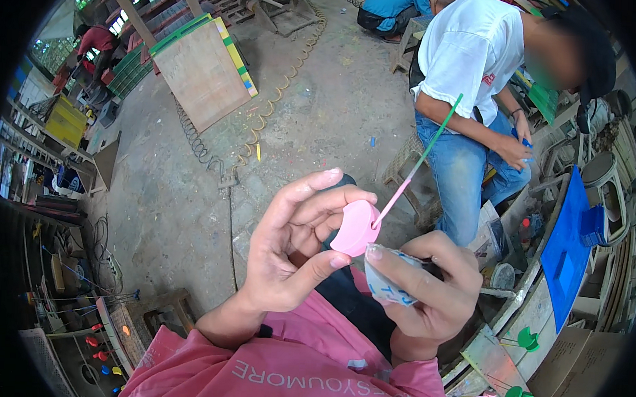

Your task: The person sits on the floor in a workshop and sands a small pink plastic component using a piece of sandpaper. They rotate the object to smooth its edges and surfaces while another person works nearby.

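Note:
My left hand [277, 250] holds a pink crescent-shaped piece [352, 232] between thumb and fingers, in front of my chest. A thin stick [420, 160], pink low down and green toward its tip, stands out of a hole in the piece and slants up to the right. Pinched in my right hand [438, 289] is a folded piece of sandpaper [385, 278], pale on the back with blue print. Its edge is at the lower right side of the pink piece; whether they touch I cannot tell.
At right sits a co-worker in a white shirt [473, 49], holding something blue. A blue sheet [568, 245] lies on the bench beside green shapes on sticks [528, 339]. A plywood board [204, 73] and a coiled yellow hose [268, 111] are ahead. Colored pieces [102, 356] stand lower left.

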`<state>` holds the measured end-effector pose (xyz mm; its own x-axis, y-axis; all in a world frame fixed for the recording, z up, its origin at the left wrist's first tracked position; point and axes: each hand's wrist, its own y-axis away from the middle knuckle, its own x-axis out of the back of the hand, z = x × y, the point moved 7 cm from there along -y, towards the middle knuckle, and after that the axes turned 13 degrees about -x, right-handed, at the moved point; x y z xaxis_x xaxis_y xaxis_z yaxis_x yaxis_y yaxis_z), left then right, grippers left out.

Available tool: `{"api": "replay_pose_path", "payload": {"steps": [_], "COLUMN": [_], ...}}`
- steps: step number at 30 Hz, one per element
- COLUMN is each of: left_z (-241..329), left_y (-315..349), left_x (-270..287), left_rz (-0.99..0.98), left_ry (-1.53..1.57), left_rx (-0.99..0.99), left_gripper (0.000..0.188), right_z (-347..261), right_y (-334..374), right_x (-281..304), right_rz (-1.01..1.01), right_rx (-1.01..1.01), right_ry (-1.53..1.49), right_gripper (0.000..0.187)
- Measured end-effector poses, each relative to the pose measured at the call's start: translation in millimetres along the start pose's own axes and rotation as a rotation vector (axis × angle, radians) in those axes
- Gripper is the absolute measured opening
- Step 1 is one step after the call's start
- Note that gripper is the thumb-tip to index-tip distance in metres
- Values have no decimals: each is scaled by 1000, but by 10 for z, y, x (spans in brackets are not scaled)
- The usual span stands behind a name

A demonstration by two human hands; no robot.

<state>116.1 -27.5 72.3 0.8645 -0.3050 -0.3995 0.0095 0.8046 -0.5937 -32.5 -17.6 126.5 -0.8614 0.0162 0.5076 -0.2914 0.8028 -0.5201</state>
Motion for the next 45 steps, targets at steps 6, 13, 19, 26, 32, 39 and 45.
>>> {"api": "replay_pose_path", "payload": {"steps": [6, 13, 19, 26, 32, 39, 45], "left_z": [2, 19, 25, 31, 25, 47, 52], "left_y": [-3, -3, 5, 0, 15, 3, 15], "left_x": [-40, -48, -20, -35, -15, -70, -62], "left_rz": [11, 15, 3, -14, 2, 7, 5], "left_ry": [-3, -14, -27, -21, -42, -31, -38], "left_rx": [22, 15, 13, 0, 13, 18, 21], "left_gripper": [73, 73, 72, 72, 69, 68, 68], "right_z": [36, 5, -35, 10, 5, 64, 39], "right_y": [15, 26, 6, 7, 7, 6, 28], "right_x": [80, 22, -30, 8, -43, 19, -29], "right_rz": [140, 96, 38, 78, -16, 65, 22], "right_rx": [33, 76, 92, -7, 2, -96, -17], "right_ry": [31, -14, -30, -10, -29, -25, -70], "right_gripper": [45, 39, 39, 41, 42, 45, 38]}}
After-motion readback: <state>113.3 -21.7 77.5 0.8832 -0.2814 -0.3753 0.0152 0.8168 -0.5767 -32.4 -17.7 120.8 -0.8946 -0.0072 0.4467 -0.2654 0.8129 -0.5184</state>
